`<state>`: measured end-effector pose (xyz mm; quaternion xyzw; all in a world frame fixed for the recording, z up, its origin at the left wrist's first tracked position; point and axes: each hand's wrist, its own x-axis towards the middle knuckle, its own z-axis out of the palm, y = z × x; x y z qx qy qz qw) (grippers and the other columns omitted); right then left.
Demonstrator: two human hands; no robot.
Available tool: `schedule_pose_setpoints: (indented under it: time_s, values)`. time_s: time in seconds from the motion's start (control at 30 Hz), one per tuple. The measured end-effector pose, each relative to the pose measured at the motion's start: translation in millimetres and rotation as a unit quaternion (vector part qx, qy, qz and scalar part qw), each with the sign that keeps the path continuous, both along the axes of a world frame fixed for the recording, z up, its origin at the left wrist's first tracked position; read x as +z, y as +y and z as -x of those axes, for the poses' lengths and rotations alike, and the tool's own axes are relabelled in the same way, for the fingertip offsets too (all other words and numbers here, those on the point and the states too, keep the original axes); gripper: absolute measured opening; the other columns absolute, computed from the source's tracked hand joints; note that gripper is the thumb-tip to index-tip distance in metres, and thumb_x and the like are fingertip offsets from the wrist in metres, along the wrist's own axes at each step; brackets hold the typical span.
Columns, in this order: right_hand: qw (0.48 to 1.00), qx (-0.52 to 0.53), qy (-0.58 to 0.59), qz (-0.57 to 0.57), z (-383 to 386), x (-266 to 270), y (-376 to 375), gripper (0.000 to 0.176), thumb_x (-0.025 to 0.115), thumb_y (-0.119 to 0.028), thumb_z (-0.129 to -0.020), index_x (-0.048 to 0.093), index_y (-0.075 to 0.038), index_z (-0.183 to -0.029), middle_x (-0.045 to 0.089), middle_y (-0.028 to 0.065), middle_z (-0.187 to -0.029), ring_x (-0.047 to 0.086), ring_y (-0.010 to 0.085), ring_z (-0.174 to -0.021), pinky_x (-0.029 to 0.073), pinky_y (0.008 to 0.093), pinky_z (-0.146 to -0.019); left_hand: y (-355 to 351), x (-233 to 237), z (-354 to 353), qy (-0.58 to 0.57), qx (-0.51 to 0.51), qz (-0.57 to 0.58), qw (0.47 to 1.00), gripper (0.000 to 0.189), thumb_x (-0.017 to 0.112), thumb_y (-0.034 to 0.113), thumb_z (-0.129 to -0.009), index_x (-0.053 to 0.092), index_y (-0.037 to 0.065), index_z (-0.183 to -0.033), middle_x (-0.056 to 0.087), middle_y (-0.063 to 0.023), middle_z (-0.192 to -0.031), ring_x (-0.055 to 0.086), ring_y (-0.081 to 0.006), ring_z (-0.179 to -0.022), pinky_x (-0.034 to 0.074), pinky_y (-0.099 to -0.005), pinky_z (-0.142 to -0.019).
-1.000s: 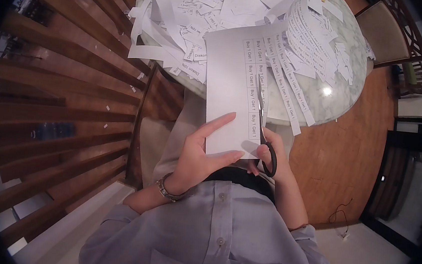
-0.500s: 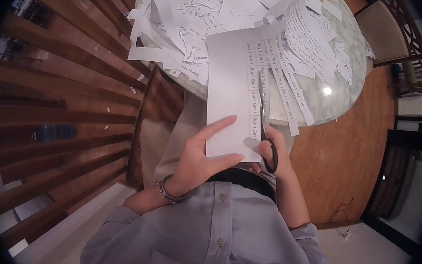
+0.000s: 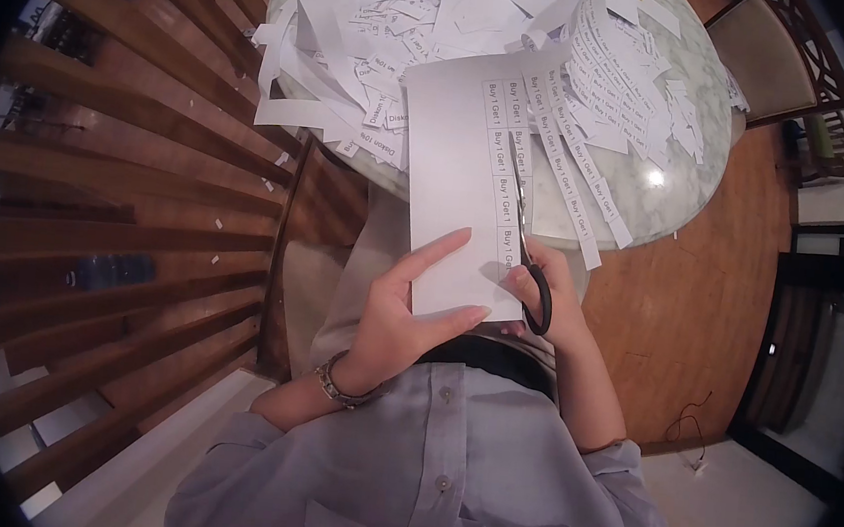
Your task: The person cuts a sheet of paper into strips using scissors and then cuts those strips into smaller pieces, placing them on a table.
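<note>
A white sheet of paper (image 3: 449, 186), printed with "Buy 1 Get 1" columns along its right side, lies between my hands and reaches up over the table edge. My left hand (image 3: 410, 308) grips its lower left part, thumb and a finger on top and the others hidden beneath. In my right hand (image 3: 543, 289) are black-handled scissors (image 3: 540, 299), their blade pointing up along the printed columns near the sheet's right edge. Partly cut strips (image 3: 567, 191) with the same print hang to the right of the blade.
A round marble table (image 3: 676, 200) carries a heap of cut paper slips (image 3: 392, 35), some reading "Diskon 10%". Wooden slats (image 3: 138, 183) run along the left. A chair (image 3: 761, 62) stands beyond the table at right. A thin cable (image 3: 694, 428) lies on the floor.
The scissors have shifted slightly left and now sit over the printed column, their blade tip lower on the sheet. The sheet's upper end has swung a little left. My left hand keeps its grip.
</note>
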<state>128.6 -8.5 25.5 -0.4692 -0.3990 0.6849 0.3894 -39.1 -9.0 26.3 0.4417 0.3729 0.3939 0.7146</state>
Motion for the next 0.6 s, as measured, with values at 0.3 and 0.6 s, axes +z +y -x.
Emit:
schedule_pose_setpoints:
  time_s: [0.3, 0.6]
  values:
    - [0.992, -0.033, -0.060, -0.107, -2.0, -9.2, 10.9, 0.044, 0.055, -0.033, -0.077, 0.049, 0.004, -0.100, 0.056, 0.0052, -0.078, 0.050, 0.0087, -0.070, 0.041, 0.0224, -0.062, -3.8, -3.7, -3.5, -0.014, -0.008, 0.016, 1.000, 0.056, 0.064, -0.003, -0.066, 0.039, -0.002, -0.117, 0.047, -0.0102, -0.107, 0.046, -0.0122, -0.097, 0.039, -0.0234, -0.082]
    - [0.994, -0.024, -0.077, -0.078, 0.3, -5.4, 15.5, 0.033, 0.056, -0.024, -0.078, 0.050, 0.004, -0.095, 0.052, 0.0033, -0.062, 0.046, 0.0054, -0.041, 0.035, 0.0179, -0.033, -1.7, -1.8, -1.4, -0.018, 0.000, 0.025, 1.000, 0.057, 0.064, -0.003, -0.066, 0.039, -0.002, -0.117, 0.047, -0.0102, -0.107, 0.047, -0.0127, -0.097, 0.039, -0.0234, -0.082]
